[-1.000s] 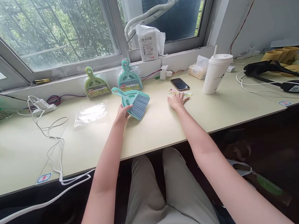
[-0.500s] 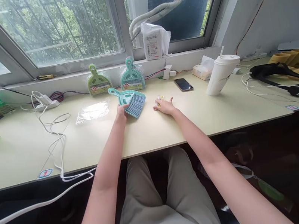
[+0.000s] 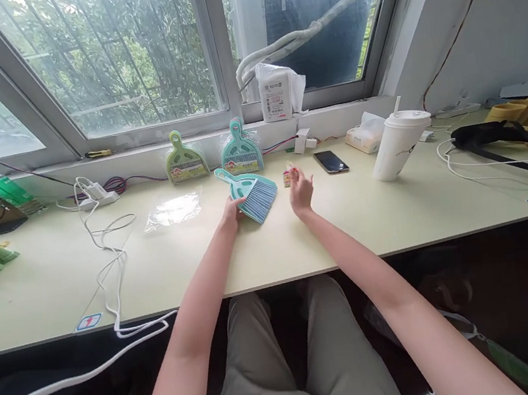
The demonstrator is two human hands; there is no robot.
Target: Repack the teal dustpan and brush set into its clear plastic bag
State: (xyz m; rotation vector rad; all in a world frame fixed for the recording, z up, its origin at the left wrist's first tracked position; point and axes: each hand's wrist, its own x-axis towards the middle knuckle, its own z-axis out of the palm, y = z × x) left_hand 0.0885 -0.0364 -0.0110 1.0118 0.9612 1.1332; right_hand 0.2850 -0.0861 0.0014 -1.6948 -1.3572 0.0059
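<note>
My left hand [image 3: 231, 212] grips a teal dustpan [image 3: 228, 178] at its left edge, the thumb lying over the front. A hand brush [image 3: 260, 200] with grey-blue bristles sits against the pan, bristles angled to the lower right. To the right, my right hand [image 3: 300, 193] is turned up with its fingers curled in. A small colourful printed card [image 3: 286, 179] shows at the left of those fingers, which seem to pinch it; the contact is partly hidden. Behind stand a wrapped green dustpan set [image 3: 184, 159] and a wrapped teal dustpan set [image 3: 240, 149], against the wall under the window.
A clear plastic wrapper [image 3: 174, 212] lies left of my left hand. Right of my hands are a phone [image 3: 331, 162], a tissue pack [image 3: 365, 135], a white cup with straw [image 3: 399, 148] and a black strap device [image 3: 502, 150]. White cables [image 3: 114, 248] run across the left side.
My right hand has turned from palm down on the table to fingers curled upward, with the card now at their side. The left hand still holds the dustpan; the camera view has shifted slightly.
</note>
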